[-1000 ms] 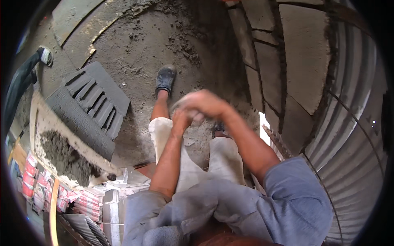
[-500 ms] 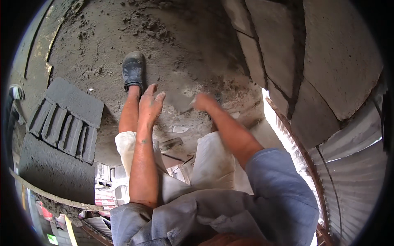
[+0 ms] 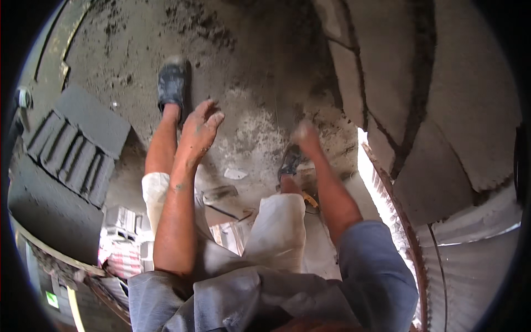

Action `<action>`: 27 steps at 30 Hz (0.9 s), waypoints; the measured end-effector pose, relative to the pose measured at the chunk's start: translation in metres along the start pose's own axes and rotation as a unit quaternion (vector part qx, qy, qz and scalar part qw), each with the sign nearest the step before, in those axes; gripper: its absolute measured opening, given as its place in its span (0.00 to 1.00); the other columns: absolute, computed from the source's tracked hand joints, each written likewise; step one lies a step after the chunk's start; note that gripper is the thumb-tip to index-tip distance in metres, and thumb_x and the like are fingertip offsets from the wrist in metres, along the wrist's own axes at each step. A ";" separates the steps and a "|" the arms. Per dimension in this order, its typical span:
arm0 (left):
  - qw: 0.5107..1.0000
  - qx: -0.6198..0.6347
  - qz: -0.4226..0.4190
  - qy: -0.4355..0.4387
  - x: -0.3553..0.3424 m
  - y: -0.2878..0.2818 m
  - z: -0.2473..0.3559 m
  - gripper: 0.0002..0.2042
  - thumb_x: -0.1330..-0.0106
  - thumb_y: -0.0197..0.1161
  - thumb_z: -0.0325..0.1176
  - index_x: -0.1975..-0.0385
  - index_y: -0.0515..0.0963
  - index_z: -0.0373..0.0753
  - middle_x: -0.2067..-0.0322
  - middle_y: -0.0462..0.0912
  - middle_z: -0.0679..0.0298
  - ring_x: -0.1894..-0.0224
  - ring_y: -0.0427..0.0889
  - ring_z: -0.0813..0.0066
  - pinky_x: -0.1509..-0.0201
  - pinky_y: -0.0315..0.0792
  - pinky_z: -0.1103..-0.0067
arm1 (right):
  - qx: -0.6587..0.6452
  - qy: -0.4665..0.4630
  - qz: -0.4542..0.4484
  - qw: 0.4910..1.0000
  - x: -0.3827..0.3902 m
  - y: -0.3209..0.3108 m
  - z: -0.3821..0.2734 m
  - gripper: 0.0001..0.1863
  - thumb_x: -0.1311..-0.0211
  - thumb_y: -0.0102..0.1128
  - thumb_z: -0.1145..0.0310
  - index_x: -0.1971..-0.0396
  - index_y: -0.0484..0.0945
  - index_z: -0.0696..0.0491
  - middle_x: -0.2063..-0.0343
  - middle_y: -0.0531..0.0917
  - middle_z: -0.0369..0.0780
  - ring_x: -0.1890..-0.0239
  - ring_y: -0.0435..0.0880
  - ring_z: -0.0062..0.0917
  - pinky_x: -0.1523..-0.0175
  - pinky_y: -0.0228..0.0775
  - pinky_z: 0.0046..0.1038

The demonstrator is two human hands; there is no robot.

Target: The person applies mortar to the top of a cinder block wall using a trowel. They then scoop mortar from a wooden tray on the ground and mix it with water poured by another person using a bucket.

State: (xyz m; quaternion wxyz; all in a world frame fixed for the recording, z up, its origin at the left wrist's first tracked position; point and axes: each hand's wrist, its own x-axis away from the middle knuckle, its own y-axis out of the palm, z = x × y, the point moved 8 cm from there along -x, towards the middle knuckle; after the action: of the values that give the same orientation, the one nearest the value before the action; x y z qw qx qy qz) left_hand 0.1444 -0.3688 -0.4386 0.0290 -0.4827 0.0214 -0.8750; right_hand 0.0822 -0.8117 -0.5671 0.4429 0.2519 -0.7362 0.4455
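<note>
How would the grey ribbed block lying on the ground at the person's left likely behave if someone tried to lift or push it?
The grey ribbed block looks thick and solid, so it is probably heavy and rigid. Its flat faces suggest it would drag, not roll. The rough surface should grip well.

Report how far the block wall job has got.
Done: several courses of grey blocks stand mortared on the right. In hand: nothing; the left hand is open and the right hand is blurred, both over the mortar-strewn floor. Left: loose ribbed blocks lie unlaid on the left.
</note>
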 end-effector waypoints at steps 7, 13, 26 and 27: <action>0.995 -0.064 0.070 0.012 0.006 0.021 -0.033 0.25 0.35 0.61 0.38 0.42 0.71 0.28 0.45 0.77 0.42 0.40 0.75 0.49 0.35 0.66 0.69 | -0.174 0.028 0.041 0.984 -0.121 0.029 -0.111 0.25 0.46 0.70 0.65 0.52 0.74 0.61 0.55 0.80 0.47 0.56 0.81 0.36 0.53 0.75 0.37; 0.955 -0.003 0.238 -0.175 0.016 -0.008 -0.107 0.35 0.36 0.62 0.54 0.40 0.69 0.27 0.46 0.78 0.44 0.38 0.74 0.51 0.37 0.67 0.68 | -0.363 0.063 -0.200 0.908 0.077 0.129 -0.209 0.11 0.39 0.62 0.69 0.61 0.74 0.58 0.75 0.81 0.39 0.78 0.79 0.22 0.74 0.72 0.23; 0.932 0.352 0.008 -0.090 0.034 0.006 -0.018 0.13 0.29 0.59 0.40 0.54 0.75 0.38 0.84 0.70 0.77 0.86 0.65 0.87 0.83 0.63 0.86 | 0.047 0.030 -0.013 0.998 0.003 -0.027 0.033 0.35 0.44 0.67 0.53 0.42 0.71 0.62 0.49 0.81 0.48 0.46 0.81 0.37 0.45 0.74 0.38; 0.945 0.314 -0.008 -0.092 0.039 0.006 -0.018 0.13 0.29 0.59 0.40 0.54 0.75 0.38 0.86 0.66 0.79 0.89 0.61 0.90 0.87 0.58 0.87 | 0.190 0.008 -0.085 0.978 -0.009 -0.015 0.047 0.34 0.45 0.66 0.53 0.43 0.73 0.60 0.48 0.81 0.48 0.47 0.81 0.39 0.45 0.74 0.40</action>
State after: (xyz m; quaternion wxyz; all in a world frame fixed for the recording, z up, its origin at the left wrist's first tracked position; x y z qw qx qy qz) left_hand 0.1085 -0.3771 -0.4163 0.1739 -0.5281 -0.2611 -0.7891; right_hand 0.0783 -0.8608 -0.5785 0.4296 0.3894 -0.6104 0.5397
